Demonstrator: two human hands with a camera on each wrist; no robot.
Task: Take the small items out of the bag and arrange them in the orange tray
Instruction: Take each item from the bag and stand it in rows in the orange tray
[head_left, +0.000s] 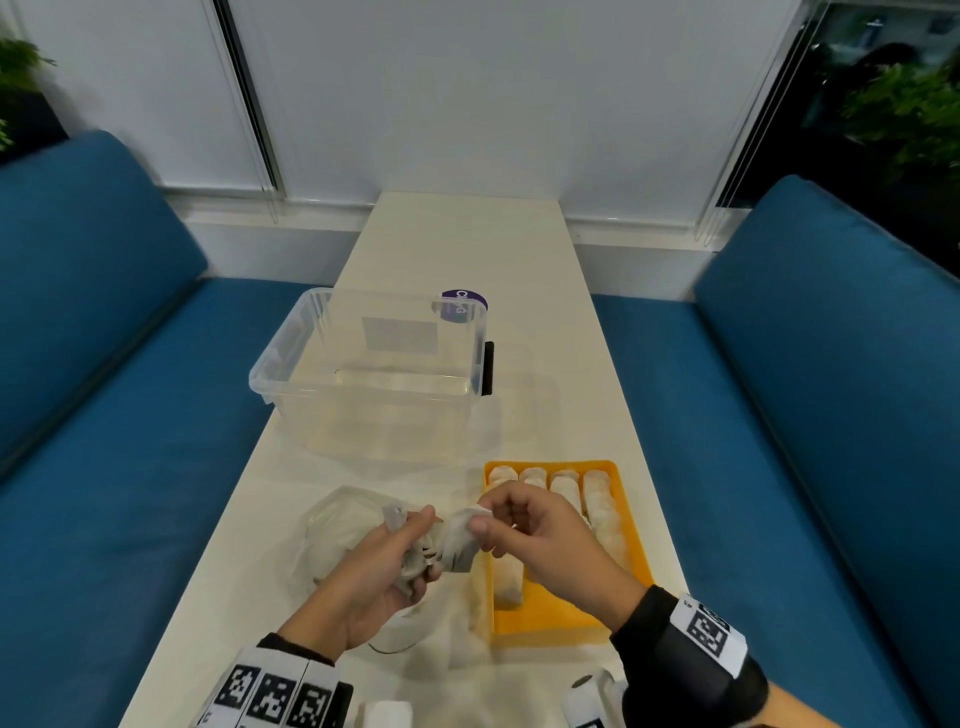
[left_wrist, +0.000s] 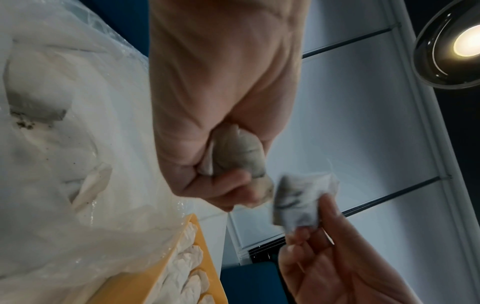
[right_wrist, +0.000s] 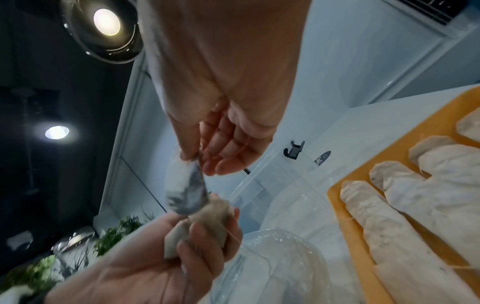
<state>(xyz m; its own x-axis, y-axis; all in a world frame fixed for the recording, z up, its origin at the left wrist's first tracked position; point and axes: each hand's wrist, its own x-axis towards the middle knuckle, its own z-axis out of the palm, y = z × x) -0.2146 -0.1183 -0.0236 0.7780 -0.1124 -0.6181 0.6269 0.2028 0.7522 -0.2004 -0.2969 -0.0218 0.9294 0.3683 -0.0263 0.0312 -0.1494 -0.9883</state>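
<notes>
- Left hand (head_left: 371, 566) fists a small bunch of tea bags (head_left: 421, 558) above the table (head_left: 467, 249), just beside the plastic bag (head_left: 337, 525) — a ready supply, I'd say.
- Right hand (head_left: 540, 540) pinches one tea bag (head_left: 462, 530) by its top between thumb and forefinger, other fingers loosely curled, likely peeling it free of the bunch.
- Both hands meet palm-inward at the left edge of the orange tray (head_left: 566, 618), so the drop is short.
- The tray holds rows of bags; its near end looks bare.

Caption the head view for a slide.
Both hands separate small white tea bags between clear plastic bag and orange tray.
</notes>
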